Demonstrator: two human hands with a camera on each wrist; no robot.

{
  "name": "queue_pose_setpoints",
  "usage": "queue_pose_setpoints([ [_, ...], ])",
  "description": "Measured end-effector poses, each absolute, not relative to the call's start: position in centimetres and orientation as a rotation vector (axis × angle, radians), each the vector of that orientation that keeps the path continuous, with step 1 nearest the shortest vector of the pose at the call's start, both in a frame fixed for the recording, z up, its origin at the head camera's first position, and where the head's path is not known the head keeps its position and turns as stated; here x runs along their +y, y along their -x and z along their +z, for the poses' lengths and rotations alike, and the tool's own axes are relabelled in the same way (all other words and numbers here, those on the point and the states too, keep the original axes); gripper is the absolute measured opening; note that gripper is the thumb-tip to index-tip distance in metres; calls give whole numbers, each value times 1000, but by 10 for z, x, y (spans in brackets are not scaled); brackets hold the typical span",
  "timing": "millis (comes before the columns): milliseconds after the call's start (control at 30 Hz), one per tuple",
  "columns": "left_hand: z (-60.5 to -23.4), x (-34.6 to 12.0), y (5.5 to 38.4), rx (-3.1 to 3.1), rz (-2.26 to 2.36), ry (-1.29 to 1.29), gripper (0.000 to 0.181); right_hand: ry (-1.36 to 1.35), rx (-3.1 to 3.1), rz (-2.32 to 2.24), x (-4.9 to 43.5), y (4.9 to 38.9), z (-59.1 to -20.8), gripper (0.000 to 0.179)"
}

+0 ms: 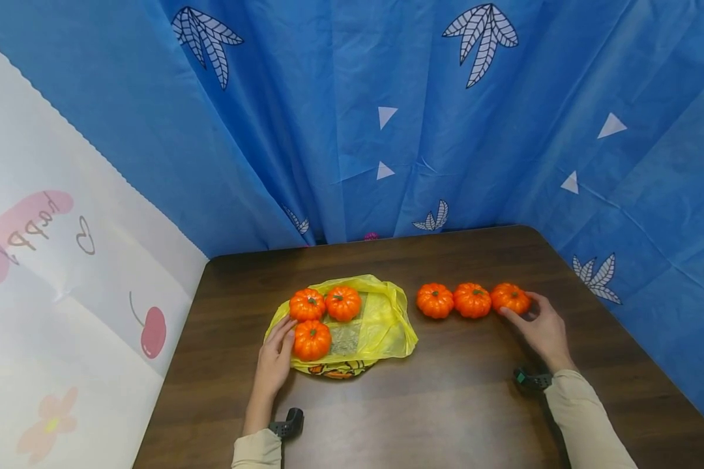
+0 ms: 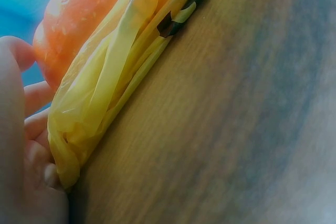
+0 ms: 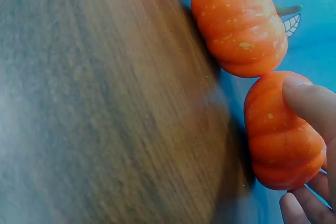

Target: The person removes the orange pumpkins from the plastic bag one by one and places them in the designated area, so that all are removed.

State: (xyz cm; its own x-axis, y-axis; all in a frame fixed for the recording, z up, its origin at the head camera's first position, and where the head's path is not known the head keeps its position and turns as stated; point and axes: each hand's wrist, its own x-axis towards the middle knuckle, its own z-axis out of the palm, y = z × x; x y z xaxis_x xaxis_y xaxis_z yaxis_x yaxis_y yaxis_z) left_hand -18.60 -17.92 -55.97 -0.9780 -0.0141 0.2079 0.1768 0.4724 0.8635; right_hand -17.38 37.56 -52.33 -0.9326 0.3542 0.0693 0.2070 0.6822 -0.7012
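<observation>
Three small orange pumpkins sit on a flattened yellow plastic bag (image 1: 387,326): a front one (image 1: 312,341), a back left one (image 1: 307,305) and a back right one (image 1: 343,303). At the bag's left edge, my left hand (image 1: 274,358) rests against the front pumpkin, fingers fairly straight and thumb at its side. Crumpled bag plastic (image 2: 100,87) lies by that palm. To the right, three more pumpkins form a row: a left one (image 1: 435,300), a middle one (image 1: 472,300) and an end one (image 1: 509,298). My right hand (image 1: 545,329) holds the end pumpkin, thumb in front and fingers behind.
The dark wooden table (image 1: 446,404) stands against a blue patterned curtain (image 1: 358,130) at the back and right. A white printed sheet (image 1: 82,260) hangs along the left side. Each wrist wears a dark strap with a small device.
</observation>
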Motion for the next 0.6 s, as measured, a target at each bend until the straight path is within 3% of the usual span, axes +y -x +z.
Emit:
queue_pose_setpoints([
  [600,-560,-180,186,-2529,-1524,142,41,367,-2625,985,370,177,-534,86],
])
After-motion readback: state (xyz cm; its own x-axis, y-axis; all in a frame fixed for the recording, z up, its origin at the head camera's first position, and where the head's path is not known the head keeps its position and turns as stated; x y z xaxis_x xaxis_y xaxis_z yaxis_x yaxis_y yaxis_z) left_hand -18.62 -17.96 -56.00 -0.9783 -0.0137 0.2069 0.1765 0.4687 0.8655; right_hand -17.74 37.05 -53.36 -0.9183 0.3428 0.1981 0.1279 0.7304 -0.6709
